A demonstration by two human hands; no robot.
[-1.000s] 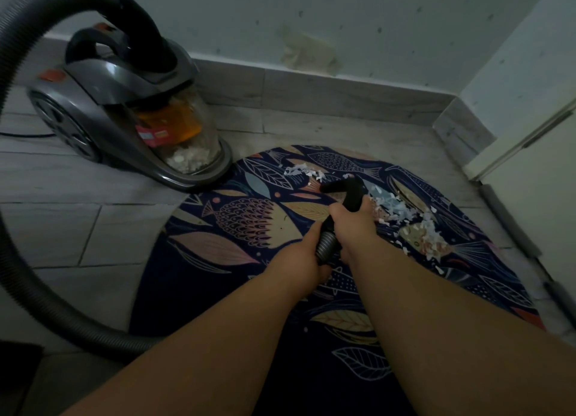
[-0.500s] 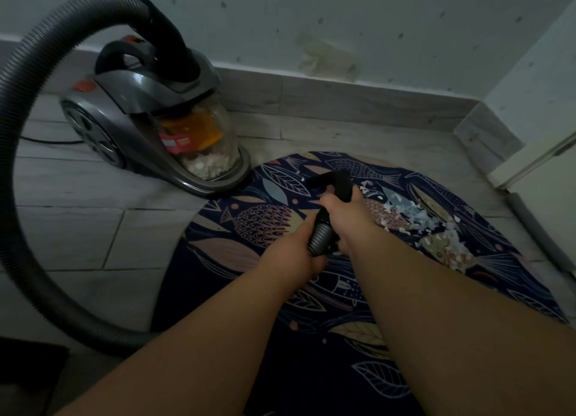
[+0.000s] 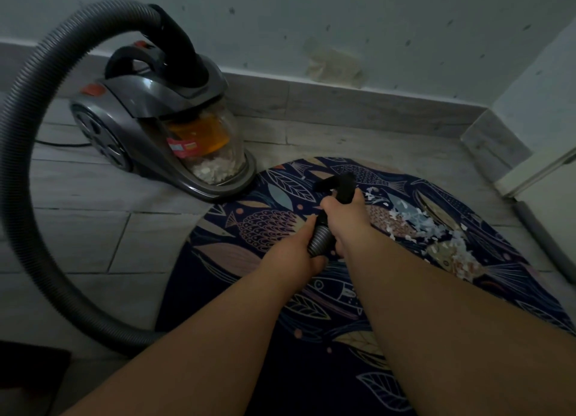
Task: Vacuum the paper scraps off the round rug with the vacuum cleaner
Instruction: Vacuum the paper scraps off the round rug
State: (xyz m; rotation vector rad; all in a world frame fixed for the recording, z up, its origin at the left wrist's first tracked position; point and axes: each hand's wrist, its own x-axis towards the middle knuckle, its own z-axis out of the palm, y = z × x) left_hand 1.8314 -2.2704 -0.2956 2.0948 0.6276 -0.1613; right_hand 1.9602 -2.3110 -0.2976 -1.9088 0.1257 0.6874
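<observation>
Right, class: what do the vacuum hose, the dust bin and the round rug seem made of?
Vacuum hose: grey ribbed flexible plastic, by its ridges and bend. Dust bin: clear glossy hard plastic; paper scraps show through. Round rug: matte printed fabric, probably; weave unseen.

**Q:** Are there legible markings on the vacuum cleaner (image 3: 174,82)?

**A:** None. One red sticker (image 3: 183,147) is fixed to the front left of the clear dust container (image 3: 218,153). It carries pale blocks of print, but the characters are too small and blurred to read.

**Q:** Is there a brand or model number on the grey housing (image 3: 134,103)?

**A:** Not discernible. Two orange-red patches (image 3: 93,88) sit on the top cover. Any symbol on them cannot be made out.

**Q:** And the round rug (image 3: 249,291)?

**A:** Fish and leaf pattern only. No lettering can be read.
</observation>
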